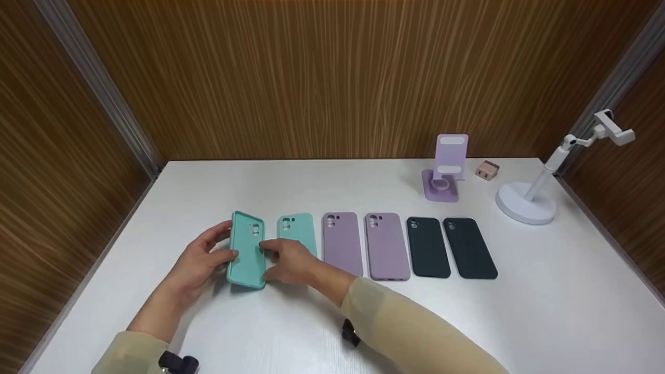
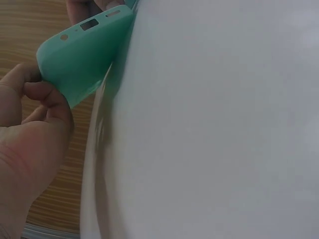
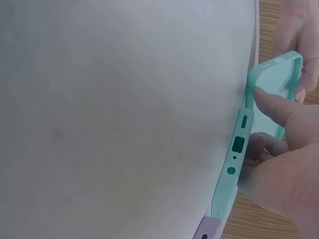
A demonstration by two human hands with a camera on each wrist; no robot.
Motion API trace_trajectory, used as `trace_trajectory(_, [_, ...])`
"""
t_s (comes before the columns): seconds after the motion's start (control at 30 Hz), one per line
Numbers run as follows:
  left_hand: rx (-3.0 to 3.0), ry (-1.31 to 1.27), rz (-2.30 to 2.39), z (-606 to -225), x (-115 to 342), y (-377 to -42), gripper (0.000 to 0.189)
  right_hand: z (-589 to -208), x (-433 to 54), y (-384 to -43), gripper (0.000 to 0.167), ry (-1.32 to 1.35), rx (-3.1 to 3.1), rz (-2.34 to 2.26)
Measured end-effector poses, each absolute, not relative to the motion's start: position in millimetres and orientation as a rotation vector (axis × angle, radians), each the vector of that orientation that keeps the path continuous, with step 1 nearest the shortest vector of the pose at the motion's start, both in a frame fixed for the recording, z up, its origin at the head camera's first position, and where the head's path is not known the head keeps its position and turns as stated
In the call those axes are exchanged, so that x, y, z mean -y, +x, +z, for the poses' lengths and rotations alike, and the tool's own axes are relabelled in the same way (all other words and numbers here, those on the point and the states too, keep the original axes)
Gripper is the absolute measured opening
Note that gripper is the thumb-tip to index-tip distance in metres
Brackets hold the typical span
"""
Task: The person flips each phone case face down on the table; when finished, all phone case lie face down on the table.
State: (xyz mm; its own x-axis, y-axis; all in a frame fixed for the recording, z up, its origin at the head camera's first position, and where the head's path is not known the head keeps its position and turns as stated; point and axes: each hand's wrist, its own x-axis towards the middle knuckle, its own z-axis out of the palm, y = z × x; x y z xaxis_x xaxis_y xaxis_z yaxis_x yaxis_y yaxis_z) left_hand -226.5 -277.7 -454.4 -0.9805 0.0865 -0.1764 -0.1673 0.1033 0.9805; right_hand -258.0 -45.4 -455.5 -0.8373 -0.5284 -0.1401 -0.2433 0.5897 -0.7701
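Observation:
A teal phone case (image 1: 244, 259) stands tilted at the left of the row, its hollow inner side toward the head camera. My left hand (image 1: 195, 262) holds it by its left edge, thumb in front. My right hand (image 1: 293, 262) has its thumb and index finger bent at the case's right edge, the thumb near the lower corner. In the left wrist view the end of the case (image 2: 79, 55) with its port cutouts shows between both hands. A second teal phone case (image 1: 301, 226) lies back up, partly hidden under my right hand.
Two lilac phone cases (image 1: 340, 244) and two dark phone cases (image 1: 428, 249) continue the row rightward. Behind them stand a lilac phone stand (image 1: 449, 156), a pink charger plug (image 1: 487, 170) and a white phone holder (image 1: 526, 202). Wood-grain panels (image 1: 332, 78) enclose the white table (image 1: 234, 182).

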Motion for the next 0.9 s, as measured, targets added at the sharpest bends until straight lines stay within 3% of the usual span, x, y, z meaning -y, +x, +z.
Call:
trace_trajectory(0.4, [-2.212, -0.041, 2.011, -448, 264, -226, 0.075, -455, 48, -253, 0.072, -0.668, -2.515, -1.137])
trace_trajectory(0.67, [-2.247, -0.016, 2.012, -446, 255, -227, 0.074, -447, 41, -268, 0.073, -0.727, -2.349, -1.217])
trace_trajectory(0.9, [-2.26, 0.004, 1.997, -446, 254, -229, 0.074, -436, 32, -283, 0.065, -0.525, -2.003, -1.471])
